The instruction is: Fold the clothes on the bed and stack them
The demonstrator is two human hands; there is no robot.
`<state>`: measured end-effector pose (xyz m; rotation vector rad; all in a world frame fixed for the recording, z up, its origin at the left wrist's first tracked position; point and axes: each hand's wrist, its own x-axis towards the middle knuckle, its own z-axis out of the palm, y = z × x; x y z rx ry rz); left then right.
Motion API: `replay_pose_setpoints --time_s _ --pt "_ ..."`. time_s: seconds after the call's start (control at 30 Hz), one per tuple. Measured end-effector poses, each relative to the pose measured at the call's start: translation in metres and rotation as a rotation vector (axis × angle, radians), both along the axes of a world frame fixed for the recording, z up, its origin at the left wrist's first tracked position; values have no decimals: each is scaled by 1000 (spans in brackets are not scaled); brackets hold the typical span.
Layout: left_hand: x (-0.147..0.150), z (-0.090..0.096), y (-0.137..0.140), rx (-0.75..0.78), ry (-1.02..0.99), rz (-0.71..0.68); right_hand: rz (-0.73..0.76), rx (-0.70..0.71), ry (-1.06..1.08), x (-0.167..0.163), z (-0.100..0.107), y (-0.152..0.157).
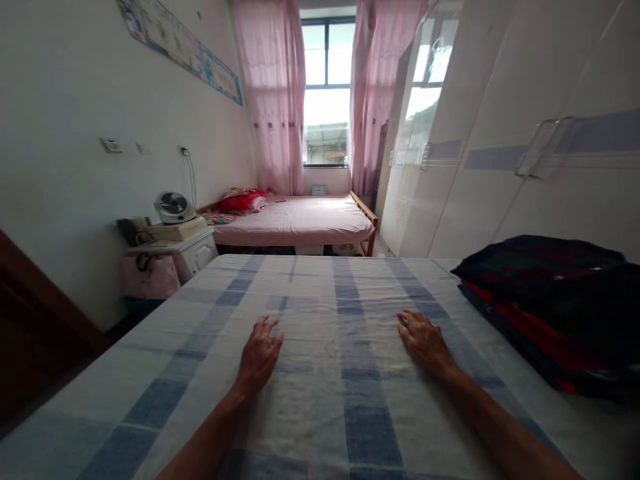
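Both my hands are over a bed covered with a white sheet that has blue stripes. My left hand is left of the middle, fingers apart, with nothing in it. To the right, my right hand has its fingers loosely spread and holds nothing. Whether the palms press on the sheet or hover just over it, I cannot tell. A pile of folded dark clothes with red parts lies on the bed to the right of my right hand.
Beyond this bed stands a second bed with pink bedding and a red bundle. At the left, a small fan sits on a white nightstand, with a pink bag beside it. White wardrobes line the right side.
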<state>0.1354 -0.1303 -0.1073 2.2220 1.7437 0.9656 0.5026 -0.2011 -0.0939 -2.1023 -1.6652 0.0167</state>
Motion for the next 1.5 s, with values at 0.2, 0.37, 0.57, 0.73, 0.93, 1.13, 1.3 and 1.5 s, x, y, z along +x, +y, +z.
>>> replay_pose_setpoints --time_s 0.2,0.37,0.57,0.73,0.93,1.13,1.3,1.5 --pt "8 4 -11 -5 130 -49 13 9 -31 3 3 -1" --pt "8 2 -11 1 161 -48 14 24 -23 3 0 0" --pt "4 0 -8 14 204 -66 9 38 -1 1 0 -1" --pt "-1 -4 -4 40 251 -74 29 23 24 0 6 -3" --pt "-7 -13 3 78 251 -81 46 9 41 1 9 -5" --pt "-9 -15 3 95 301 -89 50 38 64 3 7 -3" --pt "-4 -8 0 59 333 -83 47 99 154 3 8 0" --pt "0 0 -4 22 336 -83 -19 504 86 22 88 -25"
